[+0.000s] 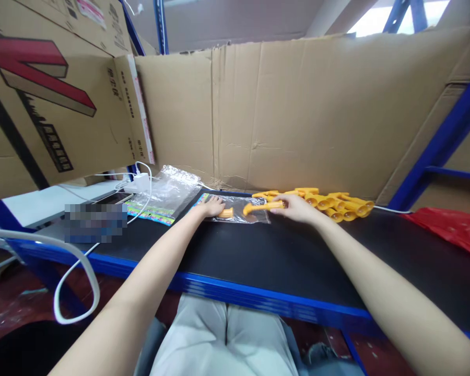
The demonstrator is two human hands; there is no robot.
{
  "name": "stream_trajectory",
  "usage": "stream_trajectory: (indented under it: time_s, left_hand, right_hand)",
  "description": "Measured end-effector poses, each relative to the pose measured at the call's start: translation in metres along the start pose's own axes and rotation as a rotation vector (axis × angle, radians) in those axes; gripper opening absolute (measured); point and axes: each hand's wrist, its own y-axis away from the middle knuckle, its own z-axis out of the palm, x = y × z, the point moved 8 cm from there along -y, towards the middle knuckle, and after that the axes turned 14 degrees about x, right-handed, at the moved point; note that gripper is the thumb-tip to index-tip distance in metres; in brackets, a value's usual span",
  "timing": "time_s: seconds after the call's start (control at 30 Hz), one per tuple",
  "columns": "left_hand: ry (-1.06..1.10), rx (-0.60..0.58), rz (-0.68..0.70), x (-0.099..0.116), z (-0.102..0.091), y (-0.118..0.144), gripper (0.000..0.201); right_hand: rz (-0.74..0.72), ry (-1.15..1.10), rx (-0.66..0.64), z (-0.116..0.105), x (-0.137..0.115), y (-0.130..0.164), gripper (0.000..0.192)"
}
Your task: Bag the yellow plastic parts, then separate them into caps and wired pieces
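black tabletop [282, 256], blue edge, cardboard wall [297, 109] behind

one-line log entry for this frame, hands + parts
left hand: flat on clear bag | right hand: holds yellow piece at bag | yellow pile: behind, on black bench

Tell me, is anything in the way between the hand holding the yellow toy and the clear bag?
Nothing visible is. The right hand holds a yellow toy whose tip already lies at the clear bag, which the left hand presses flat on the black table. The pile of yellow toys sits behind.
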Motion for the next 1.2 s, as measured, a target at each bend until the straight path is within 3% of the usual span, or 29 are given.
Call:
stream_trajectory:
  time_s: [0.1, 0.23, 0.4, 0.63, 0.83, 1.0, 1.2]
  left_hand:
    - [-0.045, -0.015, 0.043, -0.004, 0.003, 0.003, 0.061]
    - [-0.03, 0.003, 0.06, -0.006, 0.0, 0.007, 0.063]
    - [-0.013, -0.028, 0.052, -0.001, -0.007, 0.018, 0.065]
    - [0.05, -0.063, 0.055, 0.001, -0.015, 0.029, 0.07]
    - [0.092, -0.045, 0.069, 0.003, -0.017, 0.029, 0.074]
    - [0.083, -0.036, 0.084, 0.009, -0.02, 0.032, 0.073]
    - [0.135, 0.003, 0.088, 0.015, -0.017, 0.031, 0.078]
  right_hand:
    - [0.001, 0.084, -0.14, 0.005, 0.006, 0.009, 0.027]
    - [0.031, 0.185, -0.21, 0.006, 0.009, 0.015, 0.033]
    - [-0.013, 0.264, -0.208, 0.013, 0.008, 0.015, 0.032]
    - [0.031, 0.471, -0.201, -0.006, 0.013, 0.018, 0.019]
    - [-0.017, 0.286, -0.298, 0.007, -0.004, 0.024, 0.021]
    - [-0.019, 0.081, -0.249, 0.029, -0.02, 0.021, 0.03]
    - [0.149, 0.085, -0.014, 0.029, -0.006, 0.012, 0.033]
